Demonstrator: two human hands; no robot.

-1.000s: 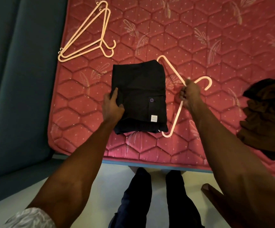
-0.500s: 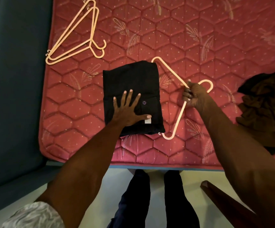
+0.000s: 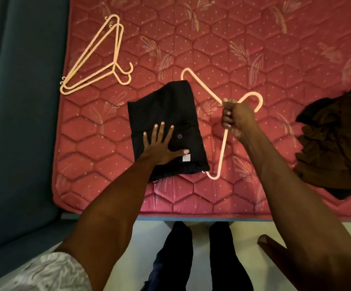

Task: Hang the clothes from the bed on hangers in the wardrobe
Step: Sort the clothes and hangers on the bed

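Head view, looking straight down at a bed covered by a red quilted mattress [image 3: 233, 49] with a hexagon pattern. At the centre of the frame lies a folded black garment [image 3: 166, 114], squared into a neat rectangle, with a small button and a white label showing near its lower right corner. The left hand [image 3: 159, 145] rests flat on top of it, fingers straight and spread, thumb out toward the label; it grips nothing, and its likely purpose is to pin the fabric in place or get ready to open the fold.

Just right of the garment, a pale peach plastic hanger [image 3: 222, 143] lies with its hook toward the right of the frame and its far edge tucked under or against the garment's right side. The right hand [image 3: 233, 118] is closed in a fist around the hanger's neck, just below the hook, probably so the hanger can be steered into the garment.

In the upper left of the frame two or three more peach hangers [image 3: 99, 59] lie stacked together on the mattress, well apart from the hands, apparently kept ready for later pieces. At the right edge sits a crumpled pile of dark brown clothes [image 3: 336, 143], not yet hung.

Along the left side runs a dark teal padded surface [image 3: 19, 122]. At the bottom the person's dark trouser legs [image 3: 178, 259] stand on a pale floor. No wardrobe is in sight, so the hanging itself seems some way off.
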